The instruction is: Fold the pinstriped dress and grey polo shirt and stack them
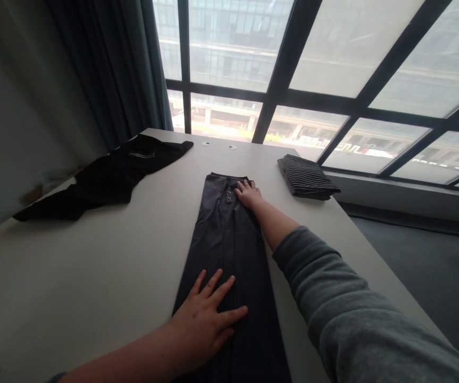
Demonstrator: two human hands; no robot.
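Observation:
A dark grey garment [246,255] with a short row of buttons near its far end lies flat in a long, narrow strip, its near end running out of view at the bottom. My left hand [203,319] rests palm down on its lower part, fingers spread. Farther off, my right hand [248,194] lies flat on the far end, just right of the buttons, with the fingers stretched out. Both palms are hidden against the cloth, and neither hand grips it.
All the clothes lie on a white table [93,276]. A black garment [109,178] is spread at the far left. A folded striped garment [307,176] sits near the right edge. Two round fittings [232,147] mark the far end, before large windows and a dark curtain [121,69].

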